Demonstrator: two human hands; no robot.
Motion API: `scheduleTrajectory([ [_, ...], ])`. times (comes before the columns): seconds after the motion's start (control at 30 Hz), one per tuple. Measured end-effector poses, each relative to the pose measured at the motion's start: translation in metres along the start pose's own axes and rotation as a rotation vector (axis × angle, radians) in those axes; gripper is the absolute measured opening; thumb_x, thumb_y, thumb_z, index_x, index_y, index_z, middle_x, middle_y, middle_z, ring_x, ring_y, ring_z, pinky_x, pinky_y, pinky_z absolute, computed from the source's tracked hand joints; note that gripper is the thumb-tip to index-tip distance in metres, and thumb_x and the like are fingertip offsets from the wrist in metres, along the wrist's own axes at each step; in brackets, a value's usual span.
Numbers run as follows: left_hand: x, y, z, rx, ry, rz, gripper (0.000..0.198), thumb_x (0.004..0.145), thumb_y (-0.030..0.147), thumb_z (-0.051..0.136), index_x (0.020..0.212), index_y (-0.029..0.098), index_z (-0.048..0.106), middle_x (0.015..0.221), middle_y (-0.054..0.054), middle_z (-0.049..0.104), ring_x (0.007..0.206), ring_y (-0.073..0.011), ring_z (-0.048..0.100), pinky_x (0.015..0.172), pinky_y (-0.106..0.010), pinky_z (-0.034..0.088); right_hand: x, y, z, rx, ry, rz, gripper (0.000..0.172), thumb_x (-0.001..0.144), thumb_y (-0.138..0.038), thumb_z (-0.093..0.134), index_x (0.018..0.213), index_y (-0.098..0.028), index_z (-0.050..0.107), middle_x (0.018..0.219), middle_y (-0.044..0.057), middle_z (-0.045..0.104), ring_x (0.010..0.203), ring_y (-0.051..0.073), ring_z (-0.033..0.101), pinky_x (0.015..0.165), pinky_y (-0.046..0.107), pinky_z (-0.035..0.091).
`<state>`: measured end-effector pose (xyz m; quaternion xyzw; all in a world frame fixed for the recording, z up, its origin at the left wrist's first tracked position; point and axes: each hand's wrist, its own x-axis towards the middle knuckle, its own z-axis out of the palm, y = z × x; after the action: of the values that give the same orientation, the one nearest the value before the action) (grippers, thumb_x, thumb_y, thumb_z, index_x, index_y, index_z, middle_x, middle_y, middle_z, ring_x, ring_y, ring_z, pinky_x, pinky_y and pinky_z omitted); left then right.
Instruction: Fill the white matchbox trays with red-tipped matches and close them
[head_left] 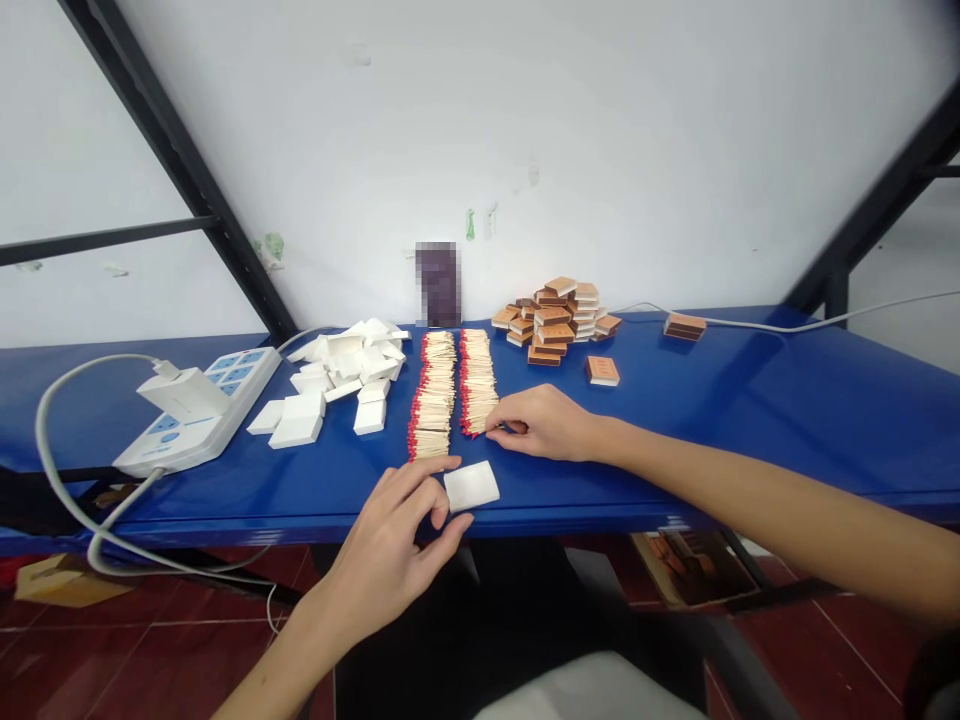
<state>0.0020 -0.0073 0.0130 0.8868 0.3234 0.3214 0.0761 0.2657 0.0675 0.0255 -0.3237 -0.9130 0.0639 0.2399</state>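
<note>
Left hand: thumb and forefinger stand wide around the left end of a single white box, near the front edge of the blue tabletop; whether they press on it cannot be told. Right hand: fingers narrow, at the near end of the right match row; whether a match is pinched cannot be confirmed.

Risks, as judged: the match rows are loose, so a sideways brush of the right fingers could scatter or turn the sticks. The left match row ends just beside the left forefinger and is exposed to the same knock. A push toward the person could send the white box over the front edge. Rough rubbing of the red heads against a striking surface could light them.

Writing: the lone matchbox and the matchbox pile bear print too small to read. The power strip carries blue marking, illegible. No brand is identified.
</note>
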Motion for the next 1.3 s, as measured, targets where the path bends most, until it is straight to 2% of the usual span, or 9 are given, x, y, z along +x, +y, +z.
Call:
scheduleTrajectory([
  [0.07,0.001,0.0,0.0,0.031,0.054,0.001,0.018,0.094,0.024,0.06,0.081,0.022,0.048,0.119,-0.01,0.065,0.11,-0.0239,0.062,0.088,-0.037,0.045,0.0,0.0,0.0,-0.009,-0.021,-0.034,0.017,0.093,-0.02,0.058,0.096,-0.017,0.074,0.077,0.001,0.069,0.064,0.011,0.056,0.063,0.023,0.036],
  [0.13,0.001,-0.001,0.001,0.062,0.13,0.006,0.021,0.093,0.022,0.06,0.076,0.021,0.049,0.099,-0.007,0.065,0.094,-0.0212,0.062,0.081,-0.035,0.043,0.0,0.0,-0.001,-0.027,-0.035,-0.044,0.019,0.095,-0.021,0.057,0.099,-0.017,0.075,0.078,0.002,0.07,0.065,0.012,0.057,0.063,0.023,0.037],
  [0.27,-0.001,-0.007,0.003,0.061,0.221,0.087,0.037,0.091,0.012,0.059,0.062,0.02,0.036,0.06,0.004,0.041,0.059,-0.0128,0.041,0.065,-0.032,0.033,0.0,0.0,0.0,-0.036,-0.045,-0.004,0.019,0.094,-0.02,0.057,0.098,-0.017,0.075,0.075,0.002,0.069,0.066,0.012,0.058,0.063,0.023,0.035],
  [0.4,-0.003,-0.014,0.006,0.018,0.27,0.198,0.039,0.088,0.006,0.056,0.063,0.021,0.03,0.054,0.006,0.032,0.052,-0.0121,0.03,0.055,-0.031,0.026,0.001,-0.001,0.001,-0.012,-0.065,0.043,0.018,0.094,-0.021,0.058,0.099,-0.016,0.074,0.074,0.001,0.069,0.063,0.011,0.057,0.062,0.023,0.034],
  [0.5,-0.003,-0.015,0.007,0.014,0.28,0.185,0.032,0.089,0.006,0.054,0.067,0.022,0.036,0.054,0.006,0.036,0.049,-0.0109,0.032,0.052,-0.029,0.027,0.003,-0.002,0.001,-0.017,-0.091,0.091,0.017,0.095,-0.022,0.057,0.098,-0.017,0.073,0.072,0.0,0.067,0.061,0.01,0.054,0.061,0.023,0.032],
  [0.67,-0.004,-0.015,0.009,0.049,0.249,0.11,0.02,0.091,0.011,0.055,0.076,0.021,0.047,0.058,0.006,0.041,0.049,-0.0094,0.037,0.049,-0.025,0.032,0.005,-0.006,-0.001,-0.066,-0.145,0.165,0.012,0.094,-0.02,0.055,0.098,-0.017,0.066,0.061,-0.004,0.055,0.053,0.011,0.044,0.058,0.024,0.026],
  [0.93,0.011,-0.007,-0.007,-0.059,0.168,-0.166,0.02,0.098,0.027,0.048,0.08,0.021,0.054,0.063,0.003,0.053,0.054,-0.0112,0.048,0.053,-0.024,0.038,0.001,-0.01,-0.001,-0.1,-0.07,0.029,0.013,0.099,-0.022,0.047,0.1,-0.017,0.058,0.063,-0.003,0.057,0.053,0.012,0.049,0.055,0.023,0.029],
  [1.13,0.055,-0.001,-0.007,0.286,-0.034,-0.164,0.03,0.101,0.042,0.044,0.084,0.022,0.059,0.064,0.001,0.064,0.051,-0.0158,0.055,0.051,-0.028,0.028,-0.003,-0.015,0.005,-0.197,0.079,-0.114,0.018,0.103,-0.025,0.041,0.103,-0.016,0.057,0.064,-0.002,0.061,0.054,0.013,0.054,0.054,0.024,0.032],
  [1.3,0.069,0.002,0.002,0.401,-0.147,-0.13,0.027,0.102,0.034,0.042,0.088,0.022,0.061,0.07,-0.003,0.069,0.058,-0.0203,0.064,0.051,-0.028,0.023,-0.005,-0.014,0.003,-0.194,0.109,-0.119,0.019,0.104,-0.027,0.038,0.103,-0.016,0.054,0.065,-0.001,0.063,0.056,0.013,0.057,0.053,0.024,0.033],
])
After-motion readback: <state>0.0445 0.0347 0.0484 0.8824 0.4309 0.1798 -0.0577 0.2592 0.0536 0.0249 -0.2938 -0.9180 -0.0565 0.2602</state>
